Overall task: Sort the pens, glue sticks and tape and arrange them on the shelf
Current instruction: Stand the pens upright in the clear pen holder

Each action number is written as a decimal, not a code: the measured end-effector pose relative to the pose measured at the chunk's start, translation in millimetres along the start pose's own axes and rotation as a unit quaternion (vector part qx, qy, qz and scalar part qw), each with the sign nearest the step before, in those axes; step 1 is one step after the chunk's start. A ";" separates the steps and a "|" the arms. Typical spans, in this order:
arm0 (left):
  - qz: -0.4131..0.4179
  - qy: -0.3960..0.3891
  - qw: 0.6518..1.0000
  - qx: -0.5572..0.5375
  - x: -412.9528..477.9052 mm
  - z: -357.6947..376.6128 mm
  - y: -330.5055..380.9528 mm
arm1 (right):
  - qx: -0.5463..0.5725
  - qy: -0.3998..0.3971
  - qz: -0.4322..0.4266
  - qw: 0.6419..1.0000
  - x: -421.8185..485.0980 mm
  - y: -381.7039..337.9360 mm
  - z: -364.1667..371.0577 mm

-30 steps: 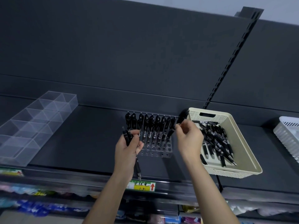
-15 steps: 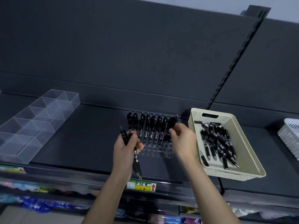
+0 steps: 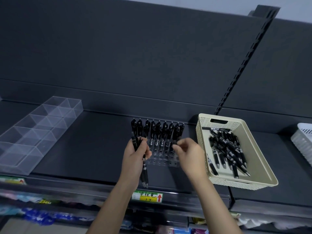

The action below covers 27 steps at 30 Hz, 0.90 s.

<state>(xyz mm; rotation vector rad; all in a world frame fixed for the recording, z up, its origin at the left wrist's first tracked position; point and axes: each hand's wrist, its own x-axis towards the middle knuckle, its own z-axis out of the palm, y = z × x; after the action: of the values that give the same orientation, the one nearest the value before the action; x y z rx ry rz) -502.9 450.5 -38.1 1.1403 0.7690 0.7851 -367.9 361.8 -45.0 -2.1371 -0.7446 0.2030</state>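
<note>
We're working at a dark shelf (image 3: 84,149) w/ a tall back panel, so everything sits on one flat deck at about chest height, which is prob why we reach up and forward. Far left is a clear divided tray (image 3: 33,132), all compartments bare as far as we can see; we judge it's waiting for glue sticks or tape, neither of which shows in view. Right of centre sits the cream basket (image 3: 263,166), parked just beside the work spot so our right hand has a short trip to the loose pens (image 3: 228,152) heaped in it. A white basket (image 3: 303,142) pokes in at the far right edge, contents hidden. Centre is the clear pen rack (image 3: 162,159), back rows filled w/ upright black pens (image 3: 157,129), front holes empty, so filling back-to-front keeps our view open. Our left hand (image 3: 136,156) is closed round a small bundle of spare pens (image 3: 144,169), tips down, fingers wrapped tight, acting as a ready supply. Our right hand (image 3: 187,152) has thumb and fingertips pinched on one pen (image 3: 171,144) at the rack's next open row, seemingly seating it; the contact is a bit blurred. Below, a yellow price tag (image 3: 147,197) marks the slot.
</note>
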 end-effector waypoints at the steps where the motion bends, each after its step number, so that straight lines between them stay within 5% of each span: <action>1: 0.008 -0.004 1.000 0.013 0.5 1.5 -1.1 | 0.022 -0.041 0.005 0.999 -6.3 -3.5 -1.4; 4: 0.015 -0.021 0.999 0.029 0.1 9.3 -4.1 | 0.113 -0.190 -0.002 0.975 -22.4 -15.7 1.8; 6: 0.012 -0.037 0.999 0.021 -1.3 15.9 -4.9 | 0.142 -0.206 -0.019 0.968 -26.9 -18.7 7.2; 12: 0.020 -0.064 0.997 0.035 -2.7 22.0 -8.0 | 0.038 -0.127 -0.076 0.988 -28.0 -12.3 -2.3; 19: -0.009 -0.007 0.997 0.081 7.3 15.6 -8.6 | 0.016 0.082 0.001 0.997 15.0 -2.3 -28.9; 27: -0.014 0.022 0.999 0.028 8.8 11.0 -2.1 | -0.040 0.061 -0.007 0.997 26.6 8.8 -11.5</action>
<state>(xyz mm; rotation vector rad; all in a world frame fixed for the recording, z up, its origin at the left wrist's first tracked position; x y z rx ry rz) -488.7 452.3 -38.6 1.1629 0.8466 0.7716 -338.0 365.3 -41.5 -2.1972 -0.7067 0.0363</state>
